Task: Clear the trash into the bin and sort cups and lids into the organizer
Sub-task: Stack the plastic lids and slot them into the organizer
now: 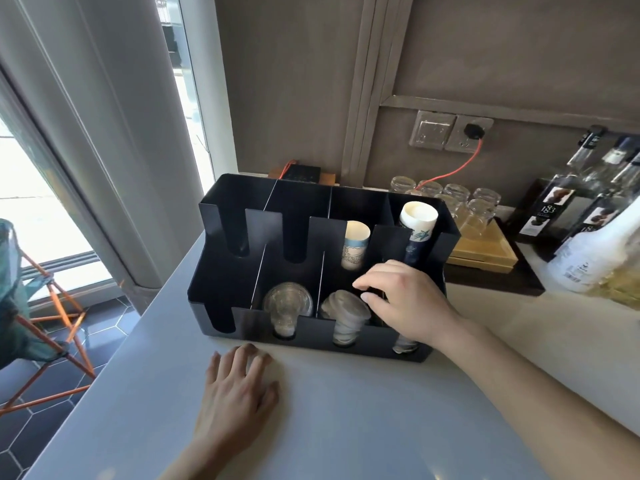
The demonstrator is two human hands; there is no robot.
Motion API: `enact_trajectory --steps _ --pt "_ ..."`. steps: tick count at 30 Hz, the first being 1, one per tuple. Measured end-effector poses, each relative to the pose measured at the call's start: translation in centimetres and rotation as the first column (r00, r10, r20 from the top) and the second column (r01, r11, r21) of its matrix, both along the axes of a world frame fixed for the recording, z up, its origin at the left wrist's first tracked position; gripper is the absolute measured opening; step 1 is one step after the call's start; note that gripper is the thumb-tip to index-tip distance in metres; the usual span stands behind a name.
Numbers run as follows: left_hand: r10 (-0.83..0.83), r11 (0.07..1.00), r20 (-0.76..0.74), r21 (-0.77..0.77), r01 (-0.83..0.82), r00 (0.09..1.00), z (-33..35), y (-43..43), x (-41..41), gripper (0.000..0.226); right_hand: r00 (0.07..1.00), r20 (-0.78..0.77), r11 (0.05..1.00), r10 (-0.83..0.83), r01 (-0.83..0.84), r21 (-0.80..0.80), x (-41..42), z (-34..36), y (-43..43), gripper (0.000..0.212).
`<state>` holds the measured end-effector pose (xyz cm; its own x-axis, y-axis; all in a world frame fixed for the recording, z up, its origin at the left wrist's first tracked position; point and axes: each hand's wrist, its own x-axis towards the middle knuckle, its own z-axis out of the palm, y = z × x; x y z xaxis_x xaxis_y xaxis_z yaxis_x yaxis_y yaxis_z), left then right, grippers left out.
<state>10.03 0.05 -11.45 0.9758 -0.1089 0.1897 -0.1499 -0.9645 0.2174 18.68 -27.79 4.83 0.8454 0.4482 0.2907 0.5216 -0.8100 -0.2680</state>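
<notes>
A black slotted organizer (221, 237) stands on the white counter. Its back row holds a stack of white paper cups with blue print (355, 245) and a taller stack of dark blue cups (417, 225) at the right. In the front row lie clear plastic lids (286, 306), white lids (344, 315) and more lids (404, 344) in the right slot. My right hand (405, 299) hovers over the front right compartment, fingers curled and apart, with nothing visible in it. My left hand (239, 393) lies flat on the counter in front of the organizer.
Upturned glasses (450, 199) stand on a wooden tray (485, 258) behind the organizer. Syrup bottles (588, 216) crowd the right edge. A red cable (457, 168) runs from a wall socket. The counter's left edge drops to a tiled floor with an orange-legged chair (52, 323).
</notes>
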Motion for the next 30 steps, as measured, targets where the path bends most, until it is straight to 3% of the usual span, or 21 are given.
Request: enact_trajectory --steps 2,5,8,13,23,30 --pt "0.004 1.0 0.0 -0.001 -0.004 1.0 0.0 0.1 -0.1 0.044 0.999 -0.048 0.98 -0.001 -0.009 -0.2 1.2 0.4 1.3 0.023" --pt "-0.004 1.0 0.004 -0.014 0.004 1.0 0.0 0.3 -0.1 0.042 0.995 -0.1 0.776 -0.019 -0.049 -0.629 2.6 0.3 3.7 0.013" --pt "-0.01 0.999 0.012 -0.04 0.01 1.0 -0.1 0.5 -0.1 0.039 0.99 -0.137 0.658 -0.047 -0.073 -0.75 3.3 -0.3 5.1 0.011" --pt "-0.008 0.999 0.017 -0.043 0.009 1.0 -0.4 0.6 0.0 0.038 0.95 -0.289 0.758 -0.115 -0.104 -0.644 4.4 -1.0 5.5 0.007" --pt "0.006 0.999 -0.024 -0.049 -0.007 1.0 0.2 0.5 -0.1 0.041 0.944 -0.319 0.863 -0.087 -0.088 -0.497 4.8 -2.1 4.8 0.019" --pt "0.008 0.997 -0.001 -0.076 -0.008 1.0 -0.1 0.5 0.0 0.037 0.944 -0.317 0.888 -0.086 -0.072 -0.454 5.0 -2.8 5.0 0.011"
